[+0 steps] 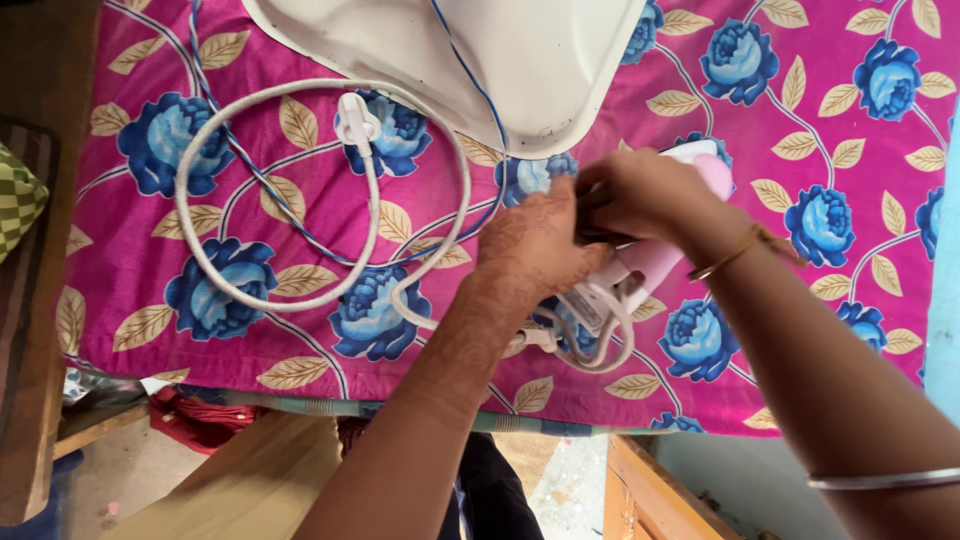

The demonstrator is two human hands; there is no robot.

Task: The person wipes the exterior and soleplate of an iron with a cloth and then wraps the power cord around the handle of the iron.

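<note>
A pink and white clothes iron lies on a magenta cloth with blue flowers. My right hand grips the top of the iron. My left hand rests against the iron's side, fingers bent over it near the base of the cord. The iron's white cord runs left in a big loop across the cloth and ends in a white plug. A few short turns of cord are bunched under the iron.
A white curved tray-like object lies at the top of the cloth, with a thin blue and white wire running beneath it. Wooden furniture stands at left, and more wood shows below the cloth's edge.
</note>
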